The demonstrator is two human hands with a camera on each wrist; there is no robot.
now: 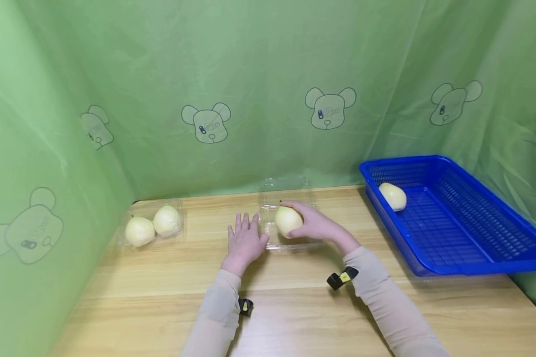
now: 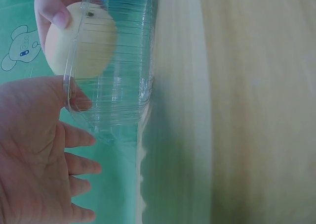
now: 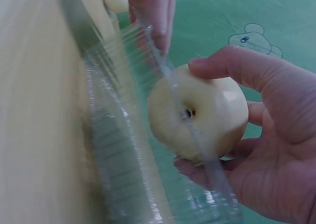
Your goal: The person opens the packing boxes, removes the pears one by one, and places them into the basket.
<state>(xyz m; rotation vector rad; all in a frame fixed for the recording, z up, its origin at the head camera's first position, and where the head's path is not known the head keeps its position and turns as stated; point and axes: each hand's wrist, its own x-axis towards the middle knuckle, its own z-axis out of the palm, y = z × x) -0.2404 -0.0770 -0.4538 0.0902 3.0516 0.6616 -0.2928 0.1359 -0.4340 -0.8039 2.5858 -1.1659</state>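
My right hand (image 1: 311, 221) grips a pale yellow pear (image 1: 288, 221) with thumb and fingers curled round its side. The pear is at the mouth of a clear plastic clamshell box (image 3: 123, 135), whose lid (image 1: 284, 184) stands open toward the curtain. In the right wrist view, the box wall passes in front of part of the pear. My left hand (image 1: 245, 243) is at the box's left side, fingers spread and straight. Its thumb (image 2: 79, 98) touches the rim and shows through the clear plastic in the left wrist view.
To the left, another clear box (image 1: 181, 230) holds two pears (image 1: 139, 231). A blue plastic basket (image 1: 411, 243) stands on the right with one pear (image 1: 392, 196) in it. Behind the wooden table (image 1: 290, 307) hangs a green curtain (image 1: 268, 89).
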